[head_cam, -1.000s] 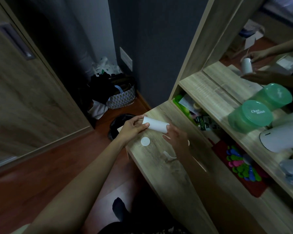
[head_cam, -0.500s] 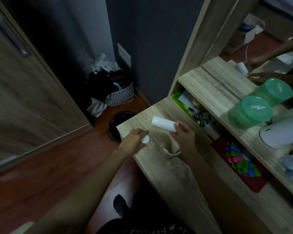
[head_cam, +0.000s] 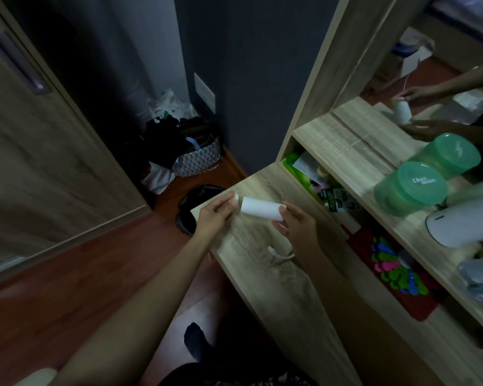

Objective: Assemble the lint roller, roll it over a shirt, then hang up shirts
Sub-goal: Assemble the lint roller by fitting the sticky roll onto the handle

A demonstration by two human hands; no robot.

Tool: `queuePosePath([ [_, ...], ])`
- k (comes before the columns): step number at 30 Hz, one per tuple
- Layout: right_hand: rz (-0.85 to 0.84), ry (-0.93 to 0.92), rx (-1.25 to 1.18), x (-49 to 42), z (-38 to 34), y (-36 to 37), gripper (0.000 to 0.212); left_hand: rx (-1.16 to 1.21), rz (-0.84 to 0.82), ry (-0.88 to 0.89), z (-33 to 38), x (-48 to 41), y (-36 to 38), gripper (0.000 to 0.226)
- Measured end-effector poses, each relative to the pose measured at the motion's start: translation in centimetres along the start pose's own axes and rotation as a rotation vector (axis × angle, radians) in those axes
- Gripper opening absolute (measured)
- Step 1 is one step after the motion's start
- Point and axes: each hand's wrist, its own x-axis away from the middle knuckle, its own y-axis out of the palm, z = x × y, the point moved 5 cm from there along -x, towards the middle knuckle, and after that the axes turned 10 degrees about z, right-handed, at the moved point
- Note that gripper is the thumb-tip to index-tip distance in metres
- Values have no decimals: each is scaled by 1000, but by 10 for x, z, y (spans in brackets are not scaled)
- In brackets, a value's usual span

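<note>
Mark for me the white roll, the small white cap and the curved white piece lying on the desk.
white roll (head_cam: 261, 208), head view, middle of its side.
small white cap (head_cam: 236, 201), head view, its visible edge.
curved white piece (head_cam: 272, 252), head view, its left end.

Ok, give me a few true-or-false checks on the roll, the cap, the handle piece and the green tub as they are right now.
1. The right hand holds the white roll by one end. True.
2. The small white cap lies flat on the table. False: the left hand pinches it beside the roll's other end.
3. The white handle piece lies on the tabletop. True.
4. The green tub stands on the floor. False: it stands on the shelf to the right.
</note>
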Motion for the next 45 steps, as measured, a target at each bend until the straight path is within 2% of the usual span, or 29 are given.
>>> queuePosePath([
  [4, -25, -19, 16, 2, 0, 6, 26, -21, -2, 11, 2, 3, -1, 33],
  [8, -94, 38, -49, 3, 4, 9, 31, 17, -12, -17, 0, 3, -2, 32],
  [13, -111, 27, -54, 4, 4, 8, 32, 5, -54, -17, 2, 6, -1, 31],
  [22, -128, 12, -24, 6, 2, 6, 29, -155, -125, 71, 11, 5, 0, 36],
  [25, -141, -23, 15, 6, -1, 3, 32, -196, -193, 20, 14, 5, 0, 36],
  [27, -156, -82, 73, 5, -4, 2, 34, -256, -254, -39, 16, 4, -1, 38],
  [29, -169, -126, 130, 5, -7, 2, 35, -407, -293, -21, 17, 0, -1, 42],
  [31, -145, -167, 192, 3, -8, 5, 32, -556, -308, 23, 17, -6, 0, 45],
  [35, -93, -377, 448, -1, -13, 12, 20, -805, -353, 184, 15, -9, 8, 49],
  [38, -92, -382, 411, 1, -17, 13, 17, -890, -365, 261, 18, -5, 14, 46],
  [42, -107, -482, 522, 0, -19, 13, 21, -951, -391, 297, 18, -3, 24, 43],
  [45, -111, -488, 565, 0, -19, 12, 22, -969, -421, 352, 20, -1, 31, 40],
])
